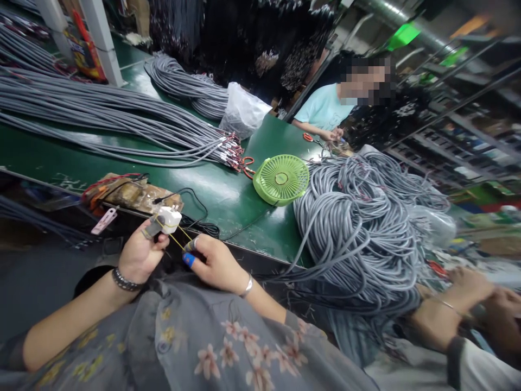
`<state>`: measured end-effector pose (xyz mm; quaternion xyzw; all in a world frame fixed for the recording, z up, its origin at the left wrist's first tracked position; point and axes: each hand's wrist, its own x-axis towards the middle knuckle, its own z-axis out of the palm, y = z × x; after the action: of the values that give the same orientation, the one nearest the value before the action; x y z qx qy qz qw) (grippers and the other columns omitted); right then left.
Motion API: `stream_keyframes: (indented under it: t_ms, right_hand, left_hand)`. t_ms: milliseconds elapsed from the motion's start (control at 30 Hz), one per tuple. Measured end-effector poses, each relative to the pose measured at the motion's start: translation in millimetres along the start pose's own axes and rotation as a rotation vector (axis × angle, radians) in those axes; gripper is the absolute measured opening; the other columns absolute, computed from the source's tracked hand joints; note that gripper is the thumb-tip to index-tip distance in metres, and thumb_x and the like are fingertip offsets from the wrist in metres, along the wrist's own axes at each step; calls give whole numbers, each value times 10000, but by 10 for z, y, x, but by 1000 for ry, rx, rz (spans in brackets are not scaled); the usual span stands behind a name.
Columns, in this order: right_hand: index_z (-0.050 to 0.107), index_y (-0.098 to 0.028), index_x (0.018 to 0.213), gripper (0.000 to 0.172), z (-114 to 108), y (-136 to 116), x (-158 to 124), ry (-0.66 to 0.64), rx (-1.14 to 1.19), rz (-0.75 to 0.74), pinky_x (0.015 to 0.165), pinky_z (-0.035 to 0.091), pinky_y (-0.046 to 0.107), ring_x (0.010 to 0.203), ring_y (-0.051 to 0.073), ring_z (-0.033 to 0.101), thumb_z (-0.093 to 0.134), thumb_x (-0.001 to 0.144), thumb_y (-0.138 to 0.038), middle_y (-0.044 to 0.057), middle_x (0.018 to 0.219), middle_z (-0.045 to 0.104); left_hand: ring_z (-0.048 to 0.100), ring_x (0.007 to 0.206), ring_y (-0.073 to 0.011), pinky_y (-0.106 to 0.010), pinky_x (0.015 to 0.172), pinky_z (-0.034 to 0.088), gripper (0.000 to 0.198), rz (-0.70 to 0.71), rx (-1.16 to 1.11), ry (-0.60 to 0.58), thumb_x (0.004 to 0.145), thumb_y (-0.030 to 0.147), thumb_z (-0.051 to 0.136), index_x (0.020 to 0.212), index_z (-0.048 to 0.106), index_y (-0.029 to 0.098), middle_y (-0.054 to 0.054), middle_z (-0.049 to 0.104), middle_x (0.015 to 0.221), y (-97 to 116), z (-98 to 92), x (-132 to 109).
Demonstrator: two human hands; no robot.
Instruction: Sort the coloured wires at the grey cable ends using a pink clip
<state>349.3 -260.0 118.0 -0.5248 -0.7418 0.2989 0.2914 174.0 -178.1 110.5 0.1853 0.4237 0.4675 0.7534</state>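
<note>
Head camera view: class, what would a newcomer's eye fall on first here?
A heap of grey cables spills over the right end of the green table, a green fan beside it. In front, the left hand grips a white plug; the right hand pinches its yellow wire.

Sits tilted, lifted just off the near edge of the green table [228,202]: small white plastic plug block [170,219], grey cable stub [152,228] at its left. Stretches taut down-right from it: thin yellow wire [177,239].

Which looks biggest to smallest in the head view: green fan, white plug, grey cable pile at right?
1. grey cable pile
2. green fan
3. white plug, in the left hand, despite being nearest; right hand pinches a yellow wire.
</note>
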Motion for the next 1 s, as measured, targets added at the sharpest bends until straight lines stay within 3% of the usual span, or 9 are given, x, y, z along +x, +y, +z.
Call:
stream_keyframes:
  t_ms: [100, 167, 267, 433, 600, 767, 833, 933, 1000]
  right_hand:
    - [642, -221, 886, 108, -67, -8, -12, 64, -72, -257, 1015, 519, 401, 1087, 234, 683, 627, 954, -304, 110, 1088, 729]
    - [634, -232, 898, 106, -91, 3, -28, 94, -117, -401, 1145, 445, 463, 1267, 263, 648, 616, 967, -310, 105, 1083, 736]
    - [607, -245, 911, 98, -102, 35, -41, 66, -149, -487, 1211, 399, 490, 1261, 245, 660, 592, 977, -316, 87, 1025, 731]
    - [514, -274, 812, 215, -25, 90, 3, 63, -32, -431, 1102, 535, 470, 850, 197, 697, 557, 969, -414, 54, 850, 690]
    - [414, -295, 665, 420, 63, 86, 36, 127, 137, -340, 796, 620, 428, 676, 219, 646, 520, 951, -584, 59, 670, 612]
    - [414, -279, 610, 479, -16, -30, 37, 161, 119, -345, 994, 554, 514, 605, 188, 589, 581, 926, -598, 25, 643, 602]
    - [432, -277, 607, 489, -54, -80, 45, 141, 203, -326, 894, 580, 472, 620, 191, 588, 591, 925, -613, 32, 653, 596]
    - [509, -271, 635, 542, -55, -114, 57, 116, 436, -140, 656, 542, 384, 612, 194, 562, 554, 918, -730, 54, 680, 598]
    - [509, -260, 646, 603, -16, -99, 65, 110, 681, 16, 578, 484, 352, 535, 161, 474, 586, 859, -819, 14, 614, 533]
  left_hand:
    - [408, 480, -97, -194, 388, 299, 187, 11, -9, -34, 695, 117, 794, 666, 644, 226, 0, 630, 672, -2, -6, -25]
    - [396, 483, -97, -196, 386, 300, 175, -4, -17, -39, 682, 123, 805, 680, 670, 234, -3, 637, 682, 1, -5, -49]
    - [381, 486, -93, -193, 378, 310, 172, -26, -26, -49, 661, 115, 807, 697, 692, 239, -3, 640, 691, 6, -4, -88]
    - [393, 484, -95, -194, 383, 365, 161, -34, -35, -87, 687, 104, 788, 727, 689, 224, 2, 612, 673, -8, -2, -145]
    - [402, 478, -76, -169, 405, 407, 168, -60, -105, -97, 672, 76, 781, 748, 691, 197, 14, 602, 664, -28, 5, -176]
    - [405, 472, -84, -177, 394, 397, 165, -56, -89, -108, 686, 118, 812, 734, 688, 216, 18, 599, 652, -25, -3, -169]
    - [410, 468, -81, -176, 400, 407, 178, -77, -118, -93, 659, 111, 819, 726, 690, 213, 18, 608, 647, -17, 2, -169]
    - [414, 456, -72, -168, 401, 412, 185, -120, -175, -68, 627, 96, 817, 687, 673, 195, 15, 616, 624, -3, 17, -182]
    - [415, 451, -67, -162, 404, 417, 177, -130, -197, -64, 633, 96, 815, 681, 670, 185, 17, 608, 609, 1, 23, -193]
